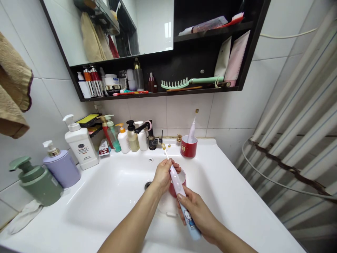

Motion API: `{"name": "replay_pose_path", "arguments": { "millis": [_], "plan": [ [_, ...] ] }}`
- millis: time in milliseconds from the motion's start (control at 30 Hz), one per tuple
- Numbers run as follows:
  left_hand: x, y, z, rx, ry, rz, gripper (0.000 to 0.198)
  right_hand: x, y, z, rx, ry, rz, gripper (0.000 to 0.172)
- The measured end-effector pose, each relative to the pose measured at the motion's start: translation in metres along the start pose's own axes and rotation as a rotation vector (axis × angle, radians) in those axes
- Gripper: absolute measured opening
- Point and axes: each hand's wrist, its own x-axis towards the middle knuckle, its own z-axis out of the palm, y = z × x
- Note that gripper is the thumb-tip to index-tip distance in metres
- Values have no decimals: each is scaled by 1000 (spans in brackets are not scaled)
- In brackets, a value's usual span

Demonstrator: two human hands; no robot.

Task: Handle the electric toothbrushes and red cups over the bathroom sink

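Note:
An electric toothbrush (177, 181), pale pink fading to light blue with a cartoon print, is held slantwise over the sink in both hands. My left hand (164, 174) is closed around its upper end, just below the brush head (163, 147). Lower down, my right hand (193, 203) grips the handle, thumb along its side. Partly hidden behind the toothbrush and hands, a red cup (182, 175) is in the sink. A second red cup (188, 150) stands on the sink's back right ledge, with another electric toothbrush (192, 130) upright in it.
The white sink (105, 196) has a black faucet (151, 135) at its back. Several pump bottles (82, 146) line the left and back ledge. Above hangs a dark mirror cabinet holding a green hairbrush (181, 83) and toiletries. White pipes (297, 140) run along the right.

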Motion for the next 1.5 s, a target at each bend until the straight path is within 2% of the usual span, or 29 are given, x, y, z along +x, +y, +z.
{"name": "replay_pose_path", "arguments": {
  "millis": [100, 167, 233, 300, 400, 500, 633, 767, 933, 1067, 1167, 1300, 1367, 1500],
  "plan": [
    [-2, 4, 3, 9, 0, -14, 13, -2, -2, 3, 73, -42, 33, 26],
    [-3, 9, 3, 28, 9, 0, 13, 3, -10, 4, 54, 12, -22, 26],
    [-3, 14, 1, 89, 44, 60, 13, 13, -24, 3, 2, 118, -152, 26],
    [-3, 14, -5, 236, 56, 148, 9, 30, -39, -1, -74, 250, -310, 26],
    [-7, 5, -16, 585, 13, 302, 8, 57, -51, -10, -118, 314, -366, 28],
    [-14, -10, -25, 888, -38, 407, 14, 75, -44, -19, -207, 355, -356, 25],
    [-17, -24, -28, 1119, -145, 419, 17, 81, -21, -27, -358, 390, -324, 22],
    [-14, -27, -24, 1200, -167, 409, 19, 80, -9, -29, -465, 388, -285, 22],
    [-18, -28, -16, 1215, -223, 424, 22, 74, -8, -34, -514, 374, -283, 19],
    [-22, -28, 2, 1202, -311, 505, 18, 58, -22, -52, -512, 393, -302, 22],
    [-15, -26, 29, 1256, -375, 602, 15, 45, -45, -77, -506, 432, -331, 24],
    [11, -26, 73, 1554, -457, 706, 12, 45, -75, -120, -510, 507, -330, 24],
    [28, -30, 91, 1690, -459, 720, 14, 52, -83, -140, -518, 548, -313, 23],
    [62, -43, 111, 1805, -411, 714, 17, 75, -88, -172, -534, 578, -274, 23]
  ]
}}
